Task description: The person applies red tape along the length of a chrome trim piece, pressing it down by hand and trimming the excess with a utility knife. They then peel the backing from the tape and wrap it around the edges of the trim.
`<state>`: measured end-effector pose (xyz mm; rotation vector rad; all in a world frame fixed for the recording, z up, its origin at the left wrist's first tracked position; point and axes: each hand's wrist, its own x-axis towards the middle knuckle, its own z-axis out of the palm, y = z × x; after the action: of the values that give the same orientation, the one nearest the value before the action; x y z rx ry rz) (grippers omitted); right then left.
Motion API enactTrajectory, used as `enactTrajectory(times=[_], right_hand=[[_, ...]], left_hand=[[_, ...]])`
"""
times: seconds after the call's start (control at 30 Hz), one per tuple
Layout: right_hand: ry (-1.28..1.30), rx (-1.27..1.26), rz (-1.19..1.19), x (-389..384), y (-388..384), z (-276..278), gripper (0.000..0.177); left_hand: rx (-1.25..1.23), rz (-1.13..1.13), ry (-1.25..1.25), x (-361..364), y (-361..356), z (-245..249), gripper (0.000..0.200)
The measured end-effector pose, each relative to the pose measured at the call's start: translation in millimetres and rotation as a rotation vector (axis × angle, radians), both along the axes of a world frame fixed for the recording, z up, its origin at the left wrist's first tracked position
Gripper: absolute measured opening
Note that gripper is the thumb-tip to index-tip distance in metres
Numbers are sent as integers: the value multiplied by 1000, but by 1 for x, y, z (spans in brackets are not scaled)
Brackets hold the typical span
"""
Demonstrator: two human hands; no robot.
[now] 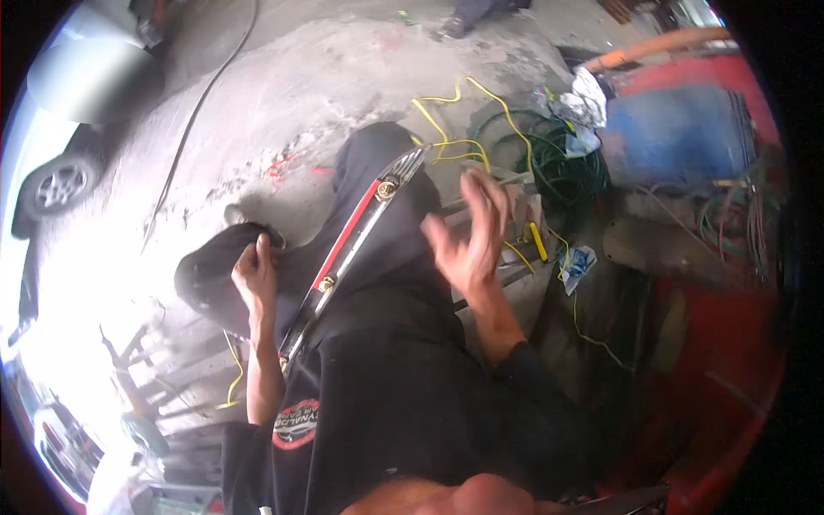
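Observation:
Across my lap lies a long, narrow trim strip [350,230], red and chrome with several brass-coloured fittings along it. Its ribbed, pointed end rests toward my far knee, and its other end runs back to my left forearm. My left hand [254,279] is beside my bent left knee, to the left of the strip. Its fingers are curled in with the thumb up; whatever they may hold is hidden. To the right of the strip, my right hand [472,236] is raised, slightly blurred, with fingers and thumb apart and nothing in it.
Yellow cord [463,142] and a dark green coiled hose [562,163] lie on the floor at right. A blue container [674,137] stands beyond them. A dark hose [202,103] crosses the concrete. A car wheel [60,184] is at left, and another person's shoe [453,28] at the top.

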<state>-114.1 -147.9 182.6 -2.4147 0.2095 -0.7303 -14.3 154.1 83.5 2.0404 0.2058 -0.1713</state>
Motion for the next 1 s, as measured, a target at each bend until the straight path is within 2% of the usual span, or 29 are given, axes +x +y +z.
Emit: enactTrajectory(times=[0.07,0.13,0.17,0.2,0.23,0.27,0.3,0.37,0.4,0.43,0.57,0.67,0.77,0.8,0.9,0.97,1.0], right_hand=[[-89,-327,373,3,38,34,47],[-58,-588,642,12,76,41,46],[-8,-703,674,22,82,31,47],[117,-782,769,31,84,27,48],[249,-865,861,41,83,23,49],[180,-753,885,49,84,8,41],[187,-757,901,51,86,5,37],[197,-770,910,55,86,1,30],[190,-681,913,58,84,0,22],[219,-616,901,59,78,-2,21],[297,-456,782,56,43,-18,18],[318,-426,663,50,15,-20,21],[483,-500,621,52,-18,6,20],[450,-437,593,53,-35,10,19],[328,-402,444,60,-96,6,30],[315,-395,312,59,-142,-21,31],[385,-364,292,54,-162,-29,48]], left_hand=[[-21,73,-14,-2,-3,-9,35],[-61,77,-38,-6,-12,-23,35],[-87,73,-38,-8,-15,-29,34],[-72,56,42,-8,-12,-34,33],[-33,42,20,-8,-13,-34,33],[-6,32,6,-7,-13,-33,32],[22,21,-3,-8,-13,-27,32],[-42,43,-26,-7,-10,-16,28],[-77,41,-43,-4,-9,-14,27],[-215,52,-6,-2,-5,-11,23],[-263,40,-29,6,13,18,21],[-99,18,-37,9,30,42,25],[-20,-53,-56,7,44,54,28],[13,-90,-76,6,47,54,28],[86,-202,-82,6,55,51,26],[95,-271,-39,3,60,40,25],[90,-314,-15,1,58,37,24]])
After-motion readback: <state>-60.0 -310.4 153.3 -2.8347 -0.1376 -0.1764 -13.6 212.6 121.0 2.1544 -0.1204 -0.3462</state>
